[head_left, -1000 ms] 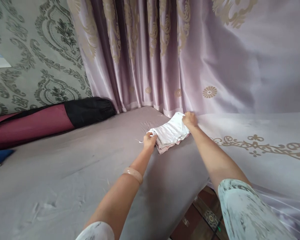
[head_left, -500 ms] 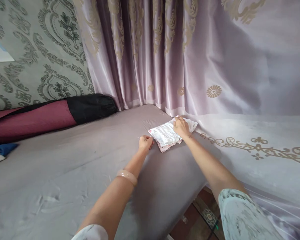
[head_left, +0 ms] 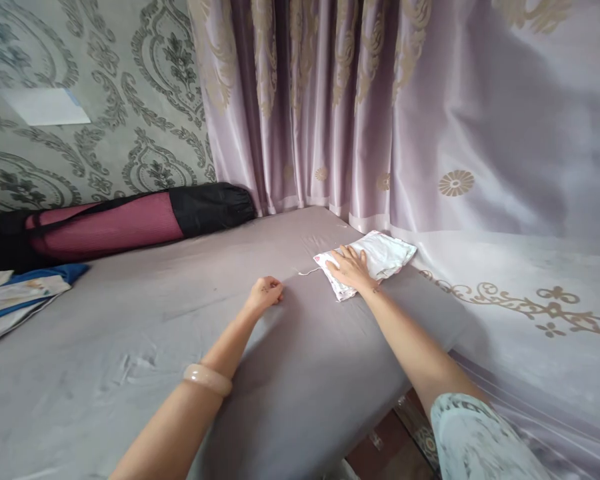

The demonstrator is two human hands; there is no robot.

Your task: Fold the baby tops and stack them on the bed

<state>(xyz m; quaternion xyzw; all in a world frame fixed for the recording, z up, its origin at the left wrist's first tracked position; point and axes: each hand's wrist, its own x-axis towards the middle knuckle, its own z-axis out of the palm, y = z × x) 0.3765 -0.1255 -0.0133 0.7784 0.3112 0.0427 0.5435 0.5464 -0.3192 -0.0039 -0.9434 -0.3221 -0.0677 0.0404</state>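
A flat stack of folded white cloth [head_left: 387,257] with a small pink mark at one corner lies near the far edge of the bed. Flat on its near left part rests my right hand [head_left: 351,268], fingers spread, pressing from above. From the left corner of the cloth a thin white string [head_left: 309,271] trails onto the sheet. To the left, apart from the cloth, my left hand [head_left: 267,293] is curled closed just over the sheet. Whatever its fingers may hold is hidden. A pale bangle [head_left: 208,379] circles the left wrist.
A grey sheet [head_left: 145,320] covers the bed. Along the wall lies a long maroon and black bag [head_left: 125,223]. Blue and white folded items [head_left: 35,290] sit at the left. A lilac curtain [head_left: 420,133] hangs behind the cloth; the floor [head_left: 390,447] shows below the bed's edge.
My left hand has moved left, away from the cloth's corner. My right hand has shifted to the cloth's left part and flattened out. The view has turned left.
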